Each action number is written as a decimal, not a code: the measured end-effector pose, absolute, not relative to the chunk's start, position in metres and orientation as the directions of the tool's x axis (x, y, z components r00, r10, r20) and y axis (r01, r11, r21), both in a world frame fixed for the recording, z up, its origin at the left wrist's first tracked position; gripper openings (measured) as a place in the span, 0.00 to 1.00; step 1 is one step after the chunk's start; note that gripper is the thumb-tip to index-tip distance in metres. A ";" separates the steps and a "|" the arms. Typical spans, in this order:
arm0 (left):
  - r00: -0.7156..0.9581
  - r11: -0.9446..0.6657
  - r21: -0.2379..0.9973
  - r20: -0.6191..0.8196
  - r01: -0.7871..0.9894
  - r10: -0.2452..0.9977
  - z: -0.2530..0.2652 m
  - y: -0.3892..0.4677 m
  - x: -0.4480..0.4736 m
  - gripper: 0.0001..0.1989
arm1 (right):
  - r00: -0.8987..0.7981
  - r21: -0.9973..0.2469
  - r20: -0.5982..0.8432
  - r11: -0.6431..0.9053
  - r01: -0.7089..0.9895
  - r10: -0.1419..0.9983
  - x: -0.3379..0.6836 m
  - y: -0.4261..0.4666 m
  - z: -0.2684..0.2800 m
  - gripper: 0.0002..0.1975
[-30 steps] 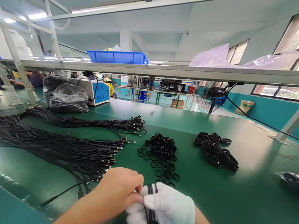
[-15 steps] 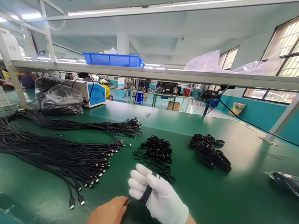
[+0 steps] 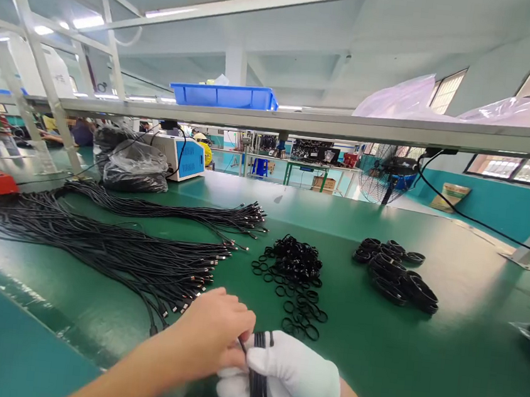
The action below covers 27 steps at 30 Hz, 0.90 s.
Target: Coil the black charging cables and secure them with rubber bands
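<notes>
Black, thin, bendy cable (image 3: pixel 257 384) goes in loops around the fingers of the right hand (image 3: pixel 294 373), which wears a white cloth glove. The cable is at the near side, in the middle. The gloved thumb presses on the loops, so that hand is closed on them. The bare left hand (image 3: pixel 217 326), just to the left, pinches a bit of the cable. I think the step now is winding it into a coil. The next turn would need the left hand to pull snugly while the right thumb pins the loops, so none slip. Farther off, on the shiny green table top (image 3: pixel 418 366), sits a heap of small black rings (image 3: pixel 297 257). Long black cables with shiny plug ends (image 3: pixel 121 256) lie to the left, and round black coils (image 3: pixel 389 275) lie to the right.
</notes>
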<state>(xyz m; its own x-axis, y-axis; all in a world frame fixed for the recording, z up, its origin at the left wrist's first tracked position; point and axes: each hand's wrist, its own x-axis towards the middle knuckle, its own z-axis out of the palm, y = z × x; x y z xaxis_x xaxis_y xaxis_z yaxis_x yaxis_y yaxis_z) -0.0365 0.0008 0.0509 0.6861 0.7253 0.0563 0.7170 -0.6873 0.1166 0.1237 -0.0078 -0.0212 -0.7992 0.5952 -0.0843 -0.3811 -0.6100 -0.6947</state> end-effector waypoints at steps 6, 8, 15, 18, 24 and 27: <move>0.736 -0.682 0.408 0.036 0.607 0.676 0.047 0.026 -0.045 0.07 | -0.780 -0.693 -0.299 -0.687 -0.219 0.550 0.122 -0.011 -0.031 0.23; 0.690 -0.718 0.331 0.220 0.612 0.689 0.042 0.025 -0.046 0.06 | -0.753 -0.695 -0.297 -0.674 -0.251 0.587 0.122 -0.008 -0.034 0.20; 0.760 -0.863 0.040 0.456 0.503 0.464 0.040 0.011 -0.044 0.07 | -0.795 -0.666 -0.150 -0.654 -0.359 0.588 0.125 -0.001 -0.041 0.19; 0.754 -0.801 0.316 0.284 0.509 0.592 0.041 0.014 -0.043 0.08 | -0.839 -0.650 -0.097 -0.672 -0.354 0.536 0.129 -0.003 -0.044 0.19; 0.628 0.087 0.993 -0.121 0.084 0.769 0.021 0.014 -0.034 0.08 | -0.863 -0.655 -0.005 -0.654 -0.379 0.505 0.136 -0.008 -0.028 0.19; 0.606 0.120 0.991 -0.063 -0.054 0.793 0.002 0.008 -0.021 0.18 | -0.841 -0.678 -0.014 -0.623 -0.389 0.541 0.135 -0.008 -0.027 0.19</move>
